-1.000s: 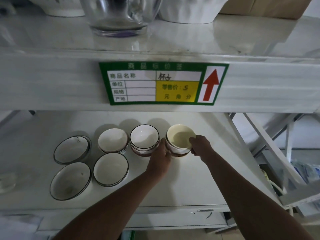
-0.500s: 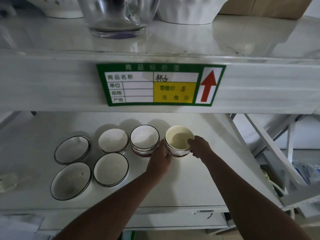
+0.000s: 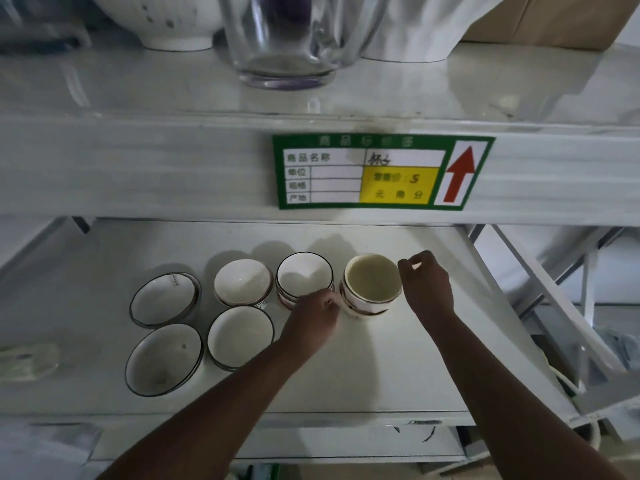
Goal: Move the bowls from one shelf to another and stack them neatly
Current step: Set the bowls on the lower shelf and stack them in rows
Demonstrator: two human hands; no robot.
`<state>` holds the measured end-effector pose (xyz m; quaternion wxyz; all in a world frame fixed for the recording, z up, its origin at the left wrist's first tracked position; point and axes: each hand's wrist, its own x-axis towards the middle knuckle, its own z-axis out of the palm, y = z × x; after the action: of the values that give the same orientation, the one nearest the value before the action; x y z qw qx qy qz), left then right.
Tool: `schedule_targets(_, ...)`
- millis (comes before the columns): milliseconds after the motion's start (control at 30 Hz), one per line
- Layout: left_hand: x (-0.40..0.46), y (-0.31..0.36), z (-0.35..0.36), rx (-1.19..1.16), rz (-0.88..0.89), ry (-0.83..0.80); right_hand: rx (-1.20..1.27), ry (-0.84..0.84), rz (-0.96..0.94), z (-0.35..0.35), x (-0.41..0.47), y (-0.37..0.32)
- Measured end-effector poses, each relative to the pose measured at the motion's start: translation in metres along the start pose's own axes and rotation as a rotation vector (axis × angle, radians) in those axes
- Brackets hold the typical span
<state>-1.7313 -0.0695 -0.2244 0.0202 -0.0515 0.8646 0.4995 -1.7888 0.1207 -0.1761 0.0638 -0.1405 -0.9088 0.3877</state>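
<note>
My left hand (image 3: 317, 311) sits on the lower shelf (image 3: 381, 368) with its fingers curled in, knuckles right beside the left wall of the cream bowl stack (image 3: 372, 285); I cannot tell whether they actually touch it. My right hand (image 3: 427, 285) hovers just off the stack's right rim, thumb and forefinger bent toward each other in a loose pinch with nothing between them, clear of the bowl. The stack stands upright at the right end of the back row, a yellowish inside on top and reddish marks on the bowls beneath.

Just left of it is a dark-rimmed bowl stack (image 3: 304, 277), then a white bowl (image 3: 242, 284) with a reddish edge, then a shallow dish (image 3: 165, 297) tilted against the one under it. In the front row lie a wide dark-rimmed bowl (image 3: 164, 358) and a smaller white bowl (image 3: 240, 336), side by side.

Above, the upper shelf's front edge carries a green price label (image 3: 381, 171) with a red arrow. A glass jar (image 3: 287, 39) stands on that upper shelf.
</note>
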Motion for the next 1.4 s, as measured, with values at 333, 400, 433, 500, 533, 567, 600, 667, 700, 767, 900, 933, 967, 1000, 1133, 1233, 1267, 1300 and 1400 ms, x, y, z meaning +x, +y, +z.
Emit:
schedule_targets(333, -0.031, -0.058, -0.14, 0.662, -0.114, 0.362, 0.041, -0.826, 0.04, 0.087, -0.102, -0.047)
schedule_targets(400, -0.035, -0.073, -0.151, 0.794, -0.131, 0.279, 0.052, -0.928, 0.106, 0.113, -0.114, -0.046)
schedule_targets(433, -0.038, -0.08, -0.155, 0.831, -0.129, 0.213, 0.082, -0.944, 0.149, 0.124, -0.12, -0.047)
schedule_targets(500, -0.036, -0.091, -0.155, 0.814, -0.152, 0.08, 0.131, -0.935, 0.206, 0.138, -0.129, -0.048)
schedule_targets(533, -0.035, -0.096, -0.155, 0.798, -0.168, 0.026, 0.124, -0.921, 0.212, 0.144, -0.133, -0.05)
schedule_targets(567, -0.034, -0.1, -0.155, 0.795, -0.165, -0.005, 0.109, -0.898, 0.208, 0.148, -0.137, -0.052)
schedule_targets(600, -0.032, -0.104, -0.155, 0.795, -0.159, -0.017, 0.1, -0.877, 0.204, 0.152, -0.14, -0.053)
schedule_targets(667, -0.032, -0.106, -0.156, 0.795, -0.146, -0.021, 0.143, -0.845, 0.236, 0.157, -0.144, -0.053)
schedule_targets(700, -0.031, -0.106, -0.156, 0.783, -0.145, -0.023, 0.16, -0.823, 0.237, 0.159, -0.145, -0.053)
schedule_targets(767, -0.031, -0.105, -0.157, 0.752, -0.147, -0.019, 0.126, -0.767, 0.186, 0.161, -0.146, -0.054)
schedule_targets(900, -0.032, -0.104, -0.159, 0.706, -0.137, 0.017, 0.062, -0.731, 0.118, 0.155, -0.146, -0.063)
schedule_targets(933, -0.033, -0.1, -0.16, 0.695, -0.141, 0.026, 0.064, -0.733, 0.124, 0.154, -0.145, -0.066)
schedule_targets(967, -0.031, -0.096, -0.163, 0.677, -0.14, 0.039, 0.069, -0.727, 0.12, 0.151, -0.144, -0.069)
schedule_targets(1000, -0.03, -0.091, -0.166, 0.65, -0.135, 0.052, 0.076, -0.716, 0.111, 0.148, -0.143, -0.073)
schedule_targets(1133, -0.021, -0.072, -0.183, 0.517, -0.098, 0.132, 0.16, -0.661, 0.071, 0.136, -0.135, -0.093)
schedule_targets(1233, -0.007, -0.063, -0.195, 0.379, -0.084, 0.222, 0.24, -0.561, 0.063, 0.136, -0.125, -0.112)
schedule_targets(1267, -0.003, -0.063, -0.198, 0.351, -0.089, 0.253, 0.267, -0.528, 0.068, 0.138, -0.123, -0.117)
schedule_targets(1300, 0.001, -0.063, -0.199, 0.328, -0.094, 0.285, 0.293, -0.501, 0.068, 0.141, -0.121, -0.12)
schedule_targets(1400, 0.009, -0.062, -0.2, 0.313, -0.101, 0.336, 0.34, -0.443, 0.05, 0.153, -0.124, -0.124)
